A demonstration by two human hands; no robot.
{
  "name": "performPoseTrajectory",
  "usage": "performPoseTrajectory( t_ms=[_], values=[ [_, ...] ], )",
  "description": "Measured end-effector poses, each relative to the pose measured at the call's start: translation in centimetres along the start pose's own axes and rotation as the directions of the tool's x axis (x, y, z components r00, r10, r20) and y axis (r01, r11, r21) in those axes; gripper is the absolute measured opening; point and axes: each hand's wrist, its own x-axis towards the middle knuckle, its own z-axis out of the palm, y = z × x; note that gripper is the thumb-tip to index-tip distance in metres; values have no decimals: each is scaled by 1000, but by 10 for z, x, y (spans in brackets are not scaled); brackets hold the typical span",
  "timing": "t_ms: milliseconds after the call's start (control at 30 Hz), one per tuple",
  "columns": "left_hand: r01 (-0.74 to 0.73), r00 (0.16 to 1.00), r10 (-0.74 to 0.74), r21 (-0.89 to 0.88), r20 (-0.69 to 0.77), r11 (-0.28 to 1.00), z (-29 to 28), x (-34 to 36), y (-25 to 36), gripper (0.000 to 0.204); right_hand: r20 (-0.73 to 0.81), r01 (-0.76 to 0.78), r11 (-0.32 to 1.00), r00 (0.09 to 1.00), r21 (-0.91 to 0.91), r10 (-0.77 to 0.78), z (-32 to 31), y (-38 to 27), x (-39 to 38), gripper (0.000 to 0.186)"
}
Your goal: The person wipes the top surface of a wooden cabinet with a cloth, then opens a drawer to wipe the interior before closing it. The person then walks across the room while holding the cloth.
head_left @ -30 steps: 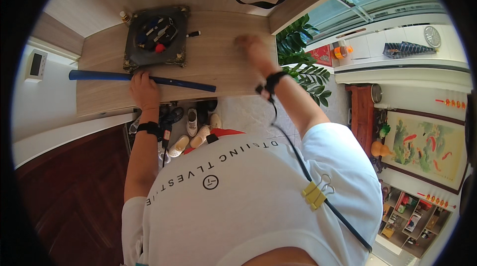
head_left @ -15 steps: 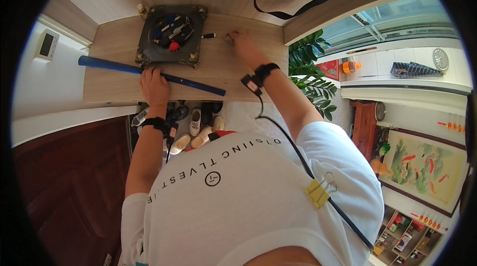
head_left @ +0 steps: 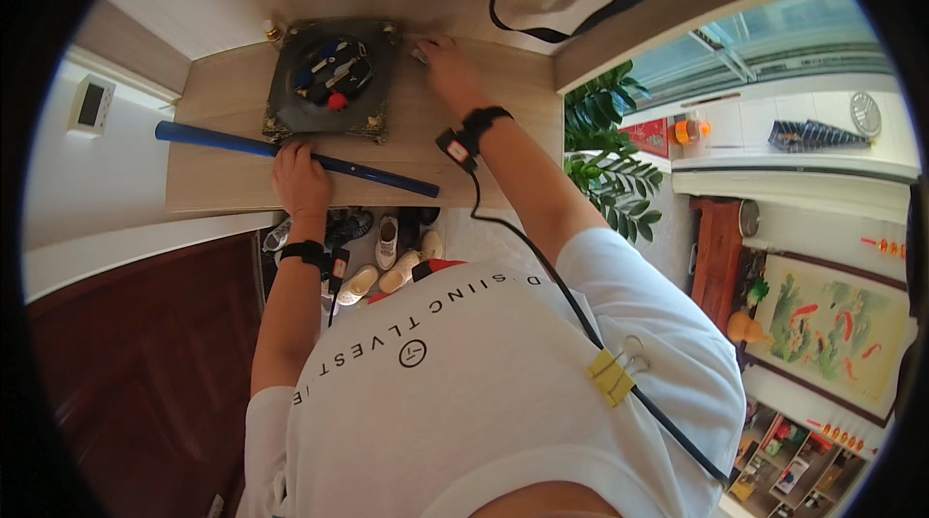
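Observation:
A long blue tube [head_left: 382, 177] lies slantwise along the front of the wooden shelf top [head_left: 484, 170]. My left hand [head_left: 300, 175] is closed over its middle, fingers bent across it. Behind it stands a dark square tray [head_left: 281, 107] with ornate corners. Keys and other small items [head_left: 339, 63] fill its round hollow, with a red ball [head_left: 337, 102] among them. My right hand [head_left: 448, 63] is closed in a pinch just right of the tray's far corner. Something small and greyish shows at its fingertips, too small to name.
A small gold-capped bottle [head_left: 272, 30] stands behind the tray's left corner. Several shoes [head_left: 387, 242] sit on the floor below the shelf. A leafy plant [head_left: 605, 170] grows at the right, and a black strap [head_left: 542, 32] hangs at the back. A cable [head_left: 523, 237] runs from my right wrist.
My right hand has moved left and away from me, toward the tray. The small black-and-white item beside the tray no longer shows. My left hand stays on the blue tube.

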Motion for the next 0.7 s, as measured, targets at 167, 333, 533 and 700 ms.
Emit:
performPoseTrajectory(
  t_ms=[167,333,533,700],
  values=[
    [-30,999,27,-73,-39,997,1,1,-1,24,163,235,947,966,-220,-201,11,24,5,27],
    [-40,997,37,-33,-70,999,2,0,-1,24,183,98,896,983,-433,-20,-48,97,-13,24],
    [-25,999,24,-20,-45,999,2,-2,-2,24,336,137,583,908,-801,249,-85,138,-23,26],
    [-25,999,26,18,-35,1000,1,-2,-3,24,273,-92,652,857,-752,436,-80,122,-13,23]
  ],
)
